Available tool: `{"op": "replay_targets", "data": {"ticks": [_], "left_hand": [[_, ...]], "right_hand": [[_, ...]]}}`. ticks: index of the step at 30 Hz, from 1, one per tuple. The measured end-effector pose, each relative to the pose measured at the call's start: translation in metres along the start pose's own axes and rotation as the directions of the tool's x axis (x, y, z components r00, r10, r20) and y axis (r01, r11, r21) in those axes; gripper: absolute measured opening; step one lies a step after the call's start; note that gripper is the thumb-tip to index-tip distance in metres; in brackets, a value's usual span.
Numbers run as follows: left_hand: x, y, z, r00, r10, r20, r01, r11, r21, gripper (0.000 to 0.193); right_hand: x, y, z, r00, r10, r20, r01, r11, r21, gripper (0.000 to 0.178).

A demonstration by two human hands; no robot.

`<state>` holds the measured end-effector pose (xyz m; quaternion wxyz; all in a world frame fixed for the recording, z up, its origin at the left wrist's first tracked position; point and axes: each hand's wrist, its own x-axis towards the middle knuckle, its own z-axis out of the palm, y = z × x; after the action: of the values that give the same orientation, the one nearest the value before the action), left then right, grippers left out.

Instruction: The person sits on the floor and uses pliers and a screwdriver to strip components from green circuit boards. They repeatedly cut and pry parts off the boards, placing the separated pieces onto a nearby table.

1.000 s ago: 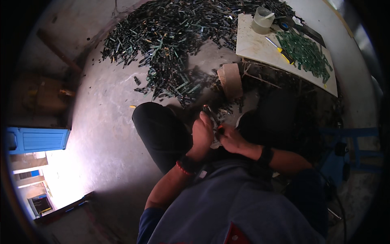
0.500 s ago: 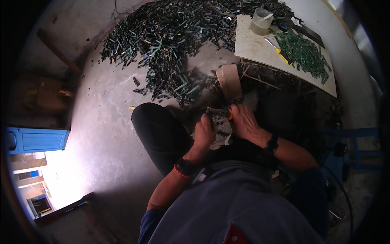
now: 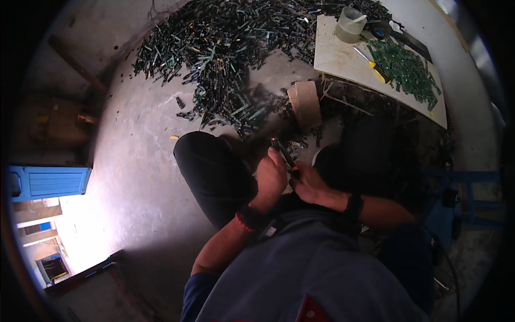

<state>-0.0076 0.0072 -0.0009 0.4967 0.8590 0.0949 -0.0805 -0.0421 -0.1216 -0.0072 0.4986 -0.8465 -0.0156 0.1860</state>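
In front of my lap, my left hand [image 3: 272,176] is closed with the thumb up, pinching a small dark piece [image 3: 275,144] whose tip shines reddish. My right hand [image 3: 311,183] grips a dark hand tool [image 3: 288,158] with orange on its handle; its exact kind is too dim to tell. The tool slants up and left, its far end meeting the piece at my left thumb. The two hands are close together between my knees. Beyond them, a large heap of dark and greenish strip-like pieces [image 3: 225,70] covers the floor.
A pale board [image 3: 335,59] at the far right bears a cloudy plastic tub [image 3: 350,29], a yellow-and-black screwdriver [image 3: 379,71] and a pile of green strips [image 3: 402,67]. A brown cardboard piece [image 3: 306,104] stands before it. A blue stool [image 3: 472,188] is at the right.
My right hand has come down and nearer to me, swinging the tool from nearly level to a steep slant. My left hand has turned slightly and stays near the same place.
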Motion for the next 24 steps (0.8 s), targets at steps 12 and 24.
{"op": "replay_targets", "data": {"ticks": [12,24], "left_hand": [[0.013,0.017,-0.013,0.978,0.208,-0.029,-0.204,0.973,0.106,0.049],[0.018,-0.004,0.0,0.949,0.314,0.012,-0.315,0.949,0.011,0.048]], "right_hand": [[-0.003,-0.046,-0.051,0.801,0.103,0.59,-0.551,0.51,0.661,0.011],[0.057,0.023,-0.084,0.804,-0.594,-0.024,0.432,0.612,-0.662,0.026]]}}
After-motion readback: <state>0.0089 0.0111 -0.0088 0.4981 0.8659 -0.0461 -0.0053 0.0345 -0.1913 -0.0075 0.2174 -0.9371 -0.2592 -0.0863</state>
